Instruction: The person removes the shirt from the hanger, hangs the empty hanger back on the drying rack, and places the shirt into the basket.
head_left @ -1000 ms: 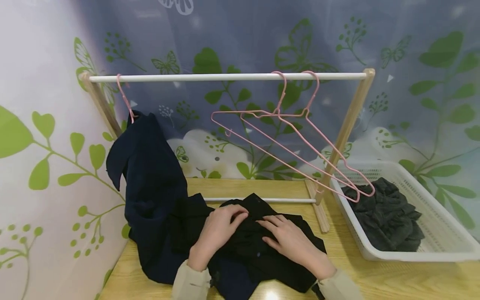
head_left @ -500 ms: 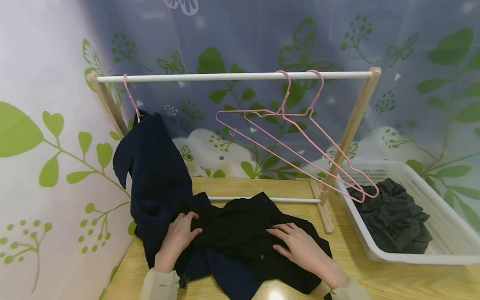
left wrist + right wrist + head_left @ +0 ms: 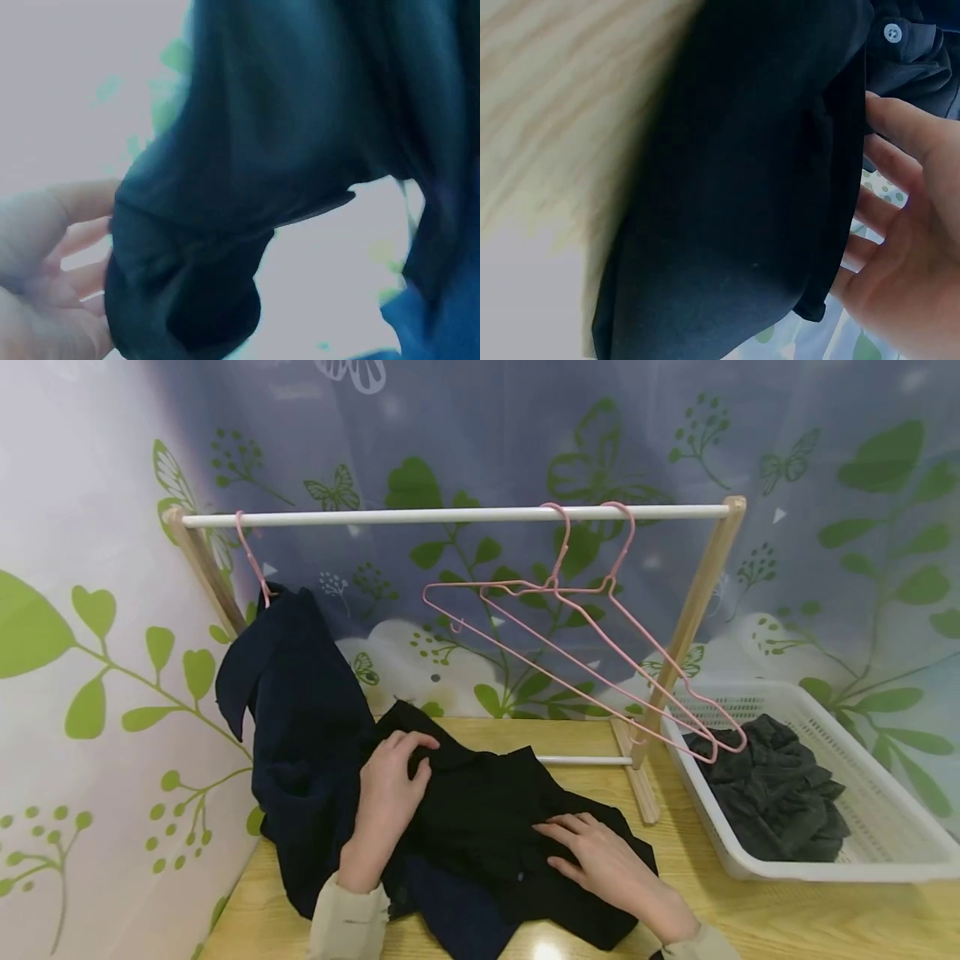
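Observation:
A black shirt lies spread over the wooden table, its cloth rumpled. My left hand pinches the shirt's left part, which rises toward the rack. In the left wrist view, that hand is at the edge of a dark, folded-over part of cloth. On the right side of the shirt, my right hand rests with relaxed fingers. The right wrist view shows its fingers along the cloth's edge, near a pale button. Navy cloth shows under the shirt's front.
A navy garment hangs from a pink hanger at the left of a rack with a white rail. Two bare pink hangers hang farther right. A white basket with crumpled dark grey cloth stands at the right.
My left hand has gone left from the shirt's middle, then forward, bringing a part of the black cloth up toward the back. My right hand stays nearly in place on the shirt.

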`<state>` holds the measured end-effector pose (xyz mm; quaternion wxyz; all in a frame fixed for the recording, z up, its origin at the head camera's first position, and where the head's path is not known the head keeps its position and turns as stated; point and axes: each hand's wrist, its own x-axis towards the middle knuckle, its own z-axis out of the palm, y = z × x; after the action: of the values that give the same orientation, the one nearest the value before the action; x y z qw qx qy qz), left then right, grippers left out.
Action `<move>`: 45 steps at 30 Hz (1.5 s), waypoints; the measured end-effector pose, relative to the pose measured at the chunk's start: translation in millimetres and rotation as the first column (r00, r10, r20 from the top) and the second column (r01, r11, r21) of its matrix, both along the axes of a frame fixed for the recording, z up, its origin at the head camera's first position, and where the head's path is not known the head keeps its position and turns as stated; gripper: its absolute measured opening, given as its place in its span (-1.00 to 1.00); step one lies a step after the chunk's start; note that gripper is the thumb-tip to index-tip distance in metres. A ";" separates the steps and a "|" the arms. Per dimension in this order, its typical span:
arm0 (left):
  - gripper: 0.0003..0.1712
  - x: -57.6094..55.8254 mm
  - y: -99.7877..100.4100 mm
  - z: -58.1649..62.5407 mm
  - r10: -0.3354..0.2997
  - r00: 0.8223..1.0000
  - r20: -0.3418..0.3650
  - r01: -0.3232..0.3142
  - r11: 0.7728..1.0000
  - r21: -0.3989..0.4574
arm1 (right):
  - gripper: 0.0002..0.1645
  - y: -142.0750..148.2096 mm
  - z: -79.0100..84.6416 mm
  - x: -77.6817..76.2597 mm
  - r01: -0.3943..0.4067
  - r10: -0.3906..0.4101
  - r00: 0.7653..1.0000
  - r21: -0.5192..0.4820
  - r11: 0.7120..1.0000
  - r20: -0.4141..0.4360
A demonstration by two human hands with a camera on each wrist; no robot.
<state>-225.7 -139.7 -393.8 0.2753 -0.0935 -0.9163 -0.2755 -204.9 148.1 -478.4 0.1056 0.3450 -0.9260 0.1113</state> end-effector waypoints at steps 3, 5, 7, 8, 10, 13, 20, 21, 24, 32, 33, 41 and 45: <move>-0.71 2.8 25.5 3.0 -0.115 0.992 -0.049 0.116 0.993 0.014 | -0.48 -0.1 -0.4 0.6 0.000 0.000 1.000 -0.006 1.000 0.005; -0.67 4.6 42.5 -4.1 -0.210 0.978 -0.009 0.210 0.978 0.015 | -0.47 0.1 -0.9 1.0 0.004 -0.004 1.000 -0.010 1.000 0.007; -0.63 6.2 57.2 -17.4 -0.292 0.953 0.083 0.294 0.956 -0.006 | -0.47 0.6 -1.7 1.5 0.010 -0.010 1.000 -0.010 1.000 0.016; -0.62 7.0 63.1 -25.5 -0.329 0.933 0.144 0.335 0.942 -0.025 | -0.47 1.1 -2.3 1.8 0.014 -0.014 1.000 -0.007 1.000 0.022; -0.61 9.1 71.5 -41.9 -0.384 0.886 0.260 0.417 0.905 -0.087 | -0.47 2.5 -3.6 3.0 0.013 -0.013 0.999 0.004 1.000 0.043; -0.64 12.1 75.0 -57.2 -0.435 0.821 0.370 0.512 0.847 -0.142 | -0.46 5.7 -4.4 5.1 -0.001 0.000 0.997 0.013 1.000 0.072; -0.72 11.3 56.6 -36.1 -0.493 0.856 0.155 0.503 0.864 -0.030 | -0.38 22.3 1.6 6.7 -0.055 0.055 0.998 -0.077 0.996 0.010; -0.71 9.5 52.3 -32.5 -0.472 0.875 0.105 0.477 0.878 -0.031 | -0.34 25.2 2.8 6.5 -0.057 0.057 0.998 -0.091 0.994 -0.001; -0.55 2.1 38.0 -27.7 -0.385 0.922 0.042 0.387 0.919 -0.074 | -0.15 32.5 5.3 6.0 -0.063 0.062 0.998 -0.113 0.992 -0.013; 0.06 -7.3 15.7 -52.9 -0.366 0.790 0.492 0.481 0.867 -0.128 | 0.42 41.2 -4.2 6.7 -0.104 0.101 0.982 0.006 0.995 0.157; 0.12 -7.4 15.6 -56.9 -0.363 0.756 0.545 0.495 0.861 -0.113 | 0.45 41.2 -6.2 6.3 -0.096 0.093 0.979 0.008 0.995 0.181; 0.16 -15.9 26.8 -68.4 -0.323 0.759 0.566 0.474 0.870 -0.138 | 0.40 30.1 -14.8 -5.3 0.026 -0.027 0.999 0.033 0.999 0.041; 0.03 -23.9 35.2 -64.7 -0.283 0.789 0.545 0.453 0.868 -0.205 | 0.36 23.1 -9.6 -14.7 0.102 -0.097 0.988 0.038 0.994 -0.124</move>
<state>-249.7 -104.5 -458.5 -0.0498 -0.2424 -0.9512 -0.1841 -219.6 171.2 -488.0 0.1601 0.3068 -0.9360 0.0642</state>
